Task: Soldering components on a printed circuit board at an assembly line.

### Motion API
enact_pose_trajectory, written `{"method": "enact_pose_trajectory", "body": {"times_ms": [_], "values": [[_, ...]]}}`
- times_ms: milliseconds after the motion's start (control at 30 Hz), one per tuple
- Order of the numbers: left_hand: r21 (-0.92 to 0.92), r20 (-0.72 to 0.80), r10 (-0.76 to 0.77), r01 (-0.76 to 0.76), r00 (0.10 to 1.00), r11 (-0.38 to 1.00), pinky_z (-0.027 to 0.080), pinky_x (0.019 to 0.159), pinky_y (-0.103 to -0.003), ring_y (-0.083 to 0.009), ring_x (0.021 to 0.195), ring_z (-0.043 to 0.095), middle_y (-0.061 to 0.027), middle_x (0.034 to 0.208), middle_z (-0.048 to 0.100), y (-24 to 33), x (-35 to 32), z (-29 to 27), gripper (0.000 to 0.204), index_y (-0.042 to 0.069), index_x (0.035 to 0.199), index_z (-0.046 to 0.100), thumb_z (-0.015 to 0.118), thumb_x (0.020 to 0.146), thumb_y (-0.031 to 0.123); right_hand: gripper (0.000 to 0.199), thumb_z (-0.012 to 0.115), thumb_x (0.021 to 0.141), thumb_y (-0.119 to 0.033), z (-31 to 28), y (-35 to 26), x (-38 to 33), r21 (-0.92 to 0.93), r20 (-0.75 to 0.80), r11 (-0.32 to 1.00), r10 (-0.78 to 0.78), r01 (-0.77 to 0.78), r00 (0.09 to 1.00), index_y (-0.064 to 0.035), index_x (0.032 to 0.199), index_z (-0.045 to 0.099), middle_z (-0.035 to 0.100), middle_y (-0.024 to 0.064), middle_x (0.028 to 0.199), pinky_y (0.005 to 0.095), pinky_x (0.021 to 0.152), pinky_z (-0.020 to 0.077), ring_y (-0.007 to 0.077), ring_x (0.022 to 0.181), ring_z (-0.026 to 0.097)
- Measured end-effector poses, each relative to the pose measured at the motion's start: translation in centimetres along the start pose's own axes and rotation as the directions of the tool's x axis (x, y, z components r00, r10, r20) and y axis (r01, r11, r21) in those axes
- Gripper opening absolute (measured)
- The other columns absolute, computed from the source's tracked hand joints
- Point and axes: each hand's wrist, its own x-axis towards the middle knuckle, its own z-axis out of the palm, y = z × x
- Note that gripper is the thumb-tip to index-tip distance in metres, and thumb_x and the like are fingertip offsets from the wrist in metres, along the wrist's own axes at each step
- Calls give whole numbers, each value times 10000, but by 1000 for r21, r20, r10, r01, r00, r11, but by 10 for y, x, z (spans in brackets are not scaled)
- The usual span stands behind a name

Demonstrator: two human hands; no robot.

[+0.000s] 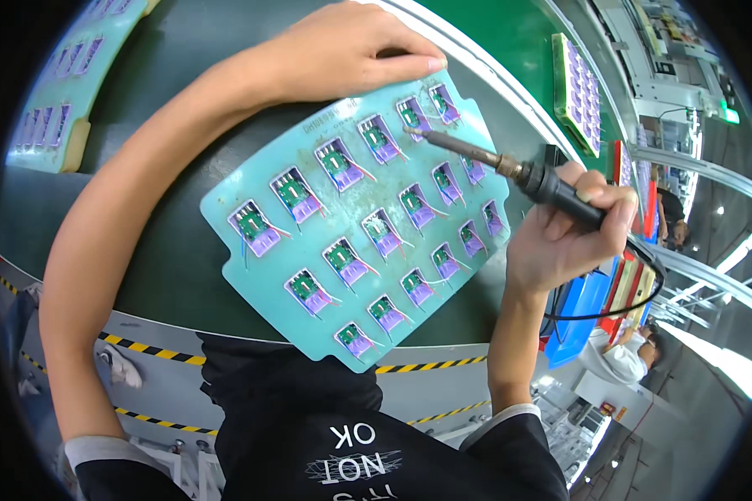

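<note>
Many green-and-purple modules [340, 165] fill a flat teal tray [305, 242] on the dark-green table [175, 200]. The right hand [572, 230] grasps a black-handled soldering iron [522, 173]; the left hand [355, 50] touches the tray, grip unclear.

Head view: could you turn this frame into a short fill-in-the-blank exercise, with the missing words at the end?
1. The right hand holds a ____ with its metal tip over the teal tray.
2. The left hand, at the tray's far edge, is ____, not gloved.
3. The small circuit boards in the purple housings are ____ in colour.
4. The striped floor tape is black and ____.

Missing words: soldering iron; bare; green; yellow.
</note>
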Motion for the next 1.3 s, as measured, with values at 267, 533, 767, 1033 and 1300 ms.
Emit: {"method": "enact_pose_trajectory", "body": {"times_ms": [267, 533, 767, 1033, 1300], "values": [[-8, 55, -26, 26, 998, 1000, 461, 623, -329, -260, 649, 582, -173, 772, 626, -2, -3, -5, 208, 11, 953, 649, 555, 877, 179, 354, 384, 973, -346, -24, 13, 3, 330, 4, 897, 311, -295, 951, -85, 760, 492, 370, 14, 489, 204, 440, 279, 80, 407, 267], [-67, 64, 21, -16, 998, 998, 452, 627, -299, -148, 667, 550, -133, 766, 639, 1, -4, -1, 202, -47, 962, 629, 545, 900, 126, 283, 439, 944, -315, -37, 6, 5, 421, 47, 802, 447, -423, 893, -104, 790, 551, 461, -7, 535, 189, 452, 307, 58, 412, 312], [-121, 84, -23, 33, 996, 992, 463, 680, -275, -129, 733, 566, -108, 816, 652, 7, 0, 14, 228, -46, 998, 628, 531, 922, 146, 249, 450, 927, -273, -53, 3, 5, 403, 30, 817, 437, -411, 899, -103, 769, 541, 413, -16, 493, 186, 434, 307, 69, 388, 260], [5, 94, -53, 53, 994, 999, 469, 675, -291, -165, 748, 600, -133, 827, 657, 14, 0, -4, 227, -47, 1005, 630, 535, 918, 141, 264, 455, 928, -277, -38, 5, 11, 466, 29, 790, 436, -398, 899, -83, 755, 504, 346, -4, 483, 206, 446, 286, 81, 409, 271], [-16, 106, -155, 158, 982, 987, 475, 699, -283, -159, 779, 611, -146, 861, 666, 17, 7, 0, 223, -39, 1035, 631, 536, 918, 125, 279, 432, 930, -303, -47, 5, 14, 410, 61, 812, 429, -415, 901, -85, 768, 494, 384, -4, 516, 219, 457, 261, 85, 469, 290]]}}
